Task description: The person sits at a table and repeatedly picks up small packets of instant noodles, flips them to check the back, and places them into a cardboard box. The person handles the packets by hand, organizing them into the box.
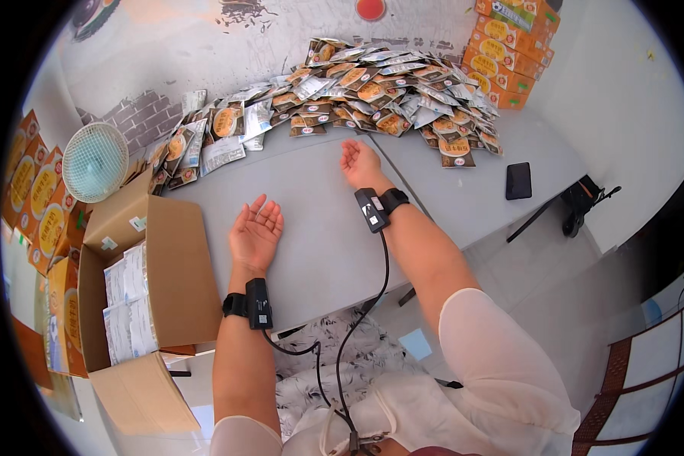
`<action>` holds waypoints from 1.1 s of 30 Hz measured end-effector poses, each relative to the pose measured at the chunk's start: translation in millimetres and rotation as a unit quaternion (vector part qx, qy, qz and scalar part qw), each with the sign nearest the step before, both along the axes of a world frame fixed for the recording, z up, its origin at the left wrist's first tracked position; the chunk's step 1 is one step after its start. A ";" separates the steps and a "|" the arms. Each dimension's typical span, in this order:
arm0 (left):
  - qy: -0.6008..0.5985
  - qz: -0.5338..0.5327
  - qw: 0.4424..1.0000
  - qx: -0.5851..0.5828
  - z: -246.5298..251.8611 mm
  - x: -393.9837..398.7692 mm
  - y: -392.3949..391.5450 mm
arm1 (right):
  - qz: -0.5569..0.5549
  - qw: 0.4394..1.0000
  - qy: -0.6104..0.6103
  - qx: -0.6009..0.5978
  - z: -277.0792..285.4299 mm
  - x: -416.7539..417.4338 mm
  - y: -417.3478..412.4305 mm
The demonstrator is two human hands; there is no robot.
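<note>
My left hand (256,233) rests palm up over the grey table (313,228), fingers slightly curled and holding nothing. Farther out, my right hand (362,165) is turned palm inward near the table seam, its fingers loosely bent around nothing. Beyond both hands spreads a big heap of flat food sachets (370,91), brown and orange on one face, silvery white on the other. Left of my left hand stands an unfolded cardboard box (182,268) with white sachets (128,308) packed in rows. Each wrist wears a strapped black sensor module with a cable.
A black smartphone (518,181) lies on the right table part. Orange printed cartons (499,57) are stacked at the back right, and more orange cartons (45,194) stand at far left beside a round fan (96,162). Black cables (387,268) hang from my wrists.
</note>
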State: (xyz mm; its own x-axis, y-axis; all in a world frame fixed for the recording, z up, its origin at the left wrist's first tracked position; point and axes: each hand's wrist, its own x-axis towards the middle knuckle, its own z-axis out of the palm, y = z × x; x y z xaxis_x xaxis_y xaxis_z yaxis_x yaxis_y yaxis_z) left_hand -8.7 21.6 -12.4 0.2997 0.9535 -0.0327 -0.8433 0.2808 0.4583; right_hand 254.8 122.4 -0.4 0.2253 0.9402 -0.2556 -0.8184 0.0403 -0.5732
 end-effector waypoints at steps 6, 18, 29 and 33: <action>-0.004 -0.013 1.000 0.003 -4.0 2.9 4.7 | -0.065 0.977 -0.204 0.020 21.9 63.0 33.8; 0.008 -0.011 1.000 -0.007 0.3 -1.4 1.7 | -0.092 0.984 -0.136 -0.064 39.6 117.1 67.3; 0.006 -0.022 1.000 -0.003 1.3 6.1 4.2 | -0.093 0.982 -0.151 -0.063 31.6 146.0 93.3; 0.008 -0.013 1.000 -0.007 -1.2 1.0 4.4 | -0.115 0.984 -0.117 -0.071 34.8 119.4 85.0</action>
State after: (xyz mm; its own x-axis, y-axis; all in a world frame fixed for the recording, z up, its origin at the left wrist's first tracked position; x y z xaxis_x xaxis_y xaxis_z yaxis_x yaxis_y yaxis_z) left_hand -7.7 25.9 -13.5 0.3242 0.9446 -0.0508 -0.8285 0.3095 0.4668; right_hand 374.3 207.4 34.4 0.4969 0.8154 -0.2970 -0.6416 0.1148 -0.7584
